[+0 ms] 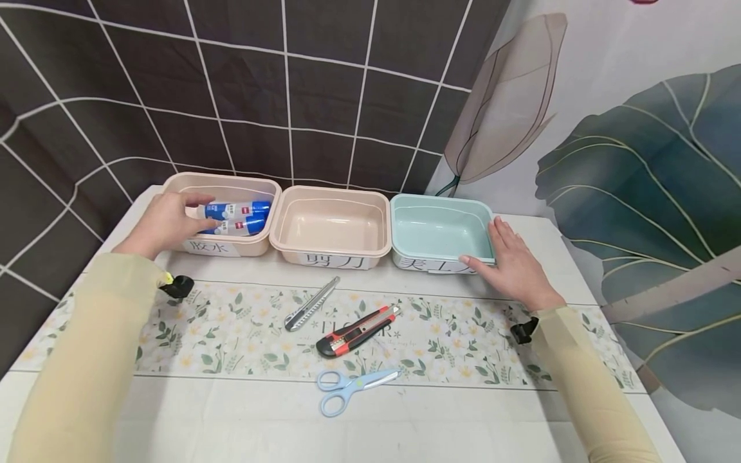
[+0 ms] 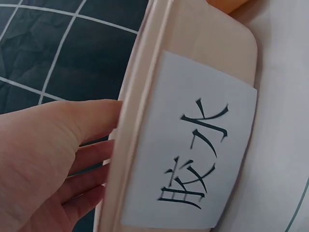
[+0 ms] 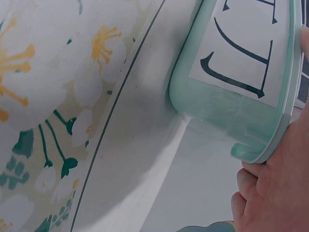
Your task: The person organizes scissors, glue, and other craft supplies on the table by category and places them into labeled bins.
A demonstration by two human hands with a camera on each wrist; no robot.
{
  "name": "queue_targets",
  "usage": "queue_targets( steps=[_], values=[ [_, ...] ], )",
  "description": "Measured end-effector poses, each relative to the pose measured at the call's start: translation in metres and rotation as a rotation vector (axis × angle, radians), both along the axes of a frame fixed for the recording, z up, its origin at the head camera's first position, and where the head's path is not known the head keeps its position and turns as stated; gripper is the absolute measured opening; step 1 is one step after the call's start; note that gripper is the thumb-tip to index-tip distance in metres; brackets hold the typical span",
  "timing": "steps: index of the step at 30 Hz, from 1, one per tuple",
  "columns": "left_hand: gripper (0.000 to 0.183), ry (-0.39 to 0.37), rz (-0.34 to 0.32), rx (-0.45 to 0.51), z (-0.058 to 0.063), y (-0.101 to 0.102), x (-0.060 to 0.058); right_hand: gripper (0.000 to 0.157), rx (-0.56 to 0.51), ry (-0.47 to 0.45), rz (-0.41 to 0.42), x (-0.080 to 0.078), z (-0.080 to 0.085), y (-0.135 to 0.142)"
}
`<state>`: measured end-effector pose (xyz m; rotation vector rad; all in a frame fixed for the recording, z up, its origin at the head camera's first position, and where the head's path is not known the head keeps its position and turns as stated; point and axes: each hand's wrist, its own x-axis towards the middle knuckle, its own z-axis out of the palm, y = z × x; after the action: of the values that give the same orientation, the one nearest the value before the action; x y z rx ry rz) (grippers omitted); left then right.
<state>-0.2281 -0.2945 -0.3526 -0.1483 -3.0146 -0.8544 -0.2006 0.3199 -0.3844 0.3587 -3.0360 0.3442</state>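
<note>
Scissors (image 1: 348, 385) lie at six o'clock on the desk (image 1: 231, 415), cutters (image 1: 357, 332) beyond. At two, the right hand (image 1: 514, 265), grip spread and clasping nothing, touches the teal bin (image 1: 437, 238). At ten, the left hand (image 1: 164, 220) is at glue bottles (image 1: 237, 226) inside a pink bin (image 1: 253, 248); whether its grip pinches one, I cannot tell.

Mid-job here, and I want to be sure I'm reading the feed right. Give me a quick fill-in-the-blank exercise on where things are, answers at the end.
1. Counted from the person's left, the pinkish bin with the blue-capped tubes in it is number ____.
2. The right hand touches the end bin on the person's ____ side.
3. The black-and-red knife lies between the grey knife and the ____.
4. Inside the middle bin there is ____.

Missing words: one; right; scissors; nothing.
</note>
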Motion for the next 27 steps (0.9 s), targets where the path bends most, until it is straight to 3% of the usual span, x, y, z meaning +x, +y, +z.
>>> queue_targets(
  steps=[6, 17, 27],
  values=[
    [0.066, 0.036, 0.016, 0.013, 0.007, 0.007, 0.005, 0.105, 0.001, 0.003, 0.007, 0.0, 0.0, -0.001],
    [0.064, 0.196, -0.044, 0.025, 0.018, 0.026, 0.016, 0.107, 0.011, -0.023, -0.003, -0.001, 0.002, -0.001],
    [0.07, 0.23, -0.091, 0.056, 0.018, 0.043, 0.029, 0.107, 0.005, -0.027, -0.004, 0.0, 0.002, -0.001]
  ],
)
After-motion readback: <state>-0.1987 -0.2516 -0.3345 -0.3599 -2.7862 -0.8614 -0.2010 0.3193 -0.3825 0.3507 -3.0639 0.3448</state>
